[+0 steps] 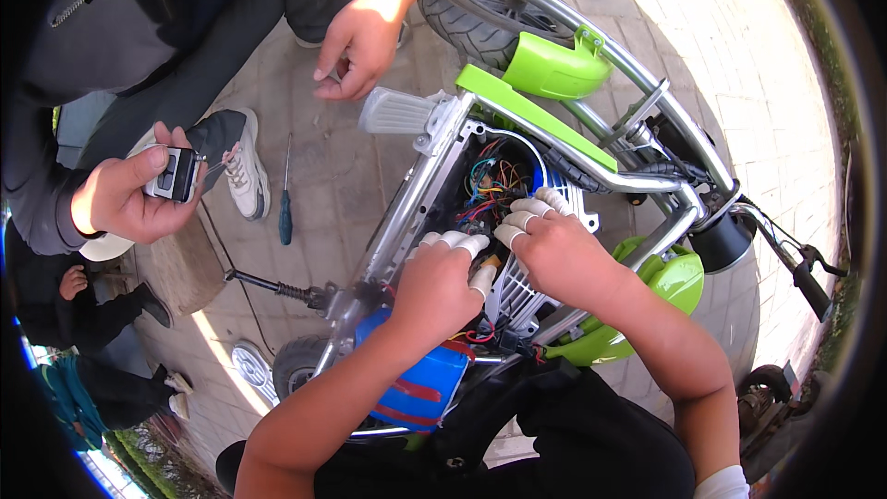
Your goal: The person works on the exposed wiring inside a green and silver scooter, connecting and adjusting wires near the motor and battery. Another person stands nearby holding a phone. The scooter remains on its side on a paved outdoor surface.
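While another person's hand (129,194) grips a remote (174,174) nearby, the left hand (434,282) and right hand (554,254), fingers curled and holding nothing visible, press into the scooter's (517,111) wiring (490,183).

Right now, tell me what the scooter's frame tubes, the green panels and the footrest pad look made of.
Frame tubes: apparently metal, silver and polished, with bright sun glints. Green panels: likely moulded plastic, glossy lime, smoothly curved with soft highlights. Footrest pad: pale grey and ribbed, matte; rubber or plastic, hard to tell which.
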Tool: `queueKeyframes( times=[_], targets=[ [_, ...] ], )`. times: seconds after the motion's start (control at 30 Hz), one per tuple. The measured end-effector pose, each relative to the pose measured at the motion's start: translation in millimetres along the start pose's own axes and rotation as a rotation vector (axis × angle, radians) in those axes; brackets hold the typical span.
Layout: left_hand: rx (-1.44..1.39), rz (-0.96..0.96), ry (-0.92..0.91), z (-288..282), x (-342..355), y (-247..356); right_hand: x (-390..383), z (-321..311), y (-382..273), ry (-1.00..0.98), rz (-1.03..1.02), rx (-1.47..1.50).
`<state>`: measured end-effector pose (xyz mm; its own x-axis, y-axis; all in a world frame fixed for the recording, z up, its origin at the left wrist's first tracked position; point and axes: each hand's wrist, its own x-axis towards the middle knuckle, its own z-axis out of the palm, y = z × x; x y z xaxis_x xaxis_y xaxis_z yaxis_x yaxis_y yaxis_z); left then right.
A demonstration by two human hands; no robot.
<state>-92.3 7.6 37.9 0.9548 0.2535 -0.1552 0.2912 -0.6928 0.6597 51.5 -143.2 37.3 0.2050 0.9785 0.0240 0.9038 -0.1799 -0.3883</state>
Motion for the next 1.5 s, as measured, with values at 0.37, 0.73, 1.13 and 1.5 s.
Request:
queueKeyframes(
  times=[0.37,0.73,1.13,1.5],
  targets=[
    [0.07,-0.152,-0.371,-2,11,-17,16,-7,-9,-0.205,-0.019,0.058],
    [0.041,-0.068,-0.091,-2,-13,-11,25,9,-1,-0.346,-0.057,0.131],
    [0.101,-0.006,-0.124,-2,-13,-12,11,16,8,-0.264,-0.057,0.261],
    [0.03,0.088,-0.058,-6,-12,-19,12,23,17,-0.104,-0.094,0.493]
  ],
)
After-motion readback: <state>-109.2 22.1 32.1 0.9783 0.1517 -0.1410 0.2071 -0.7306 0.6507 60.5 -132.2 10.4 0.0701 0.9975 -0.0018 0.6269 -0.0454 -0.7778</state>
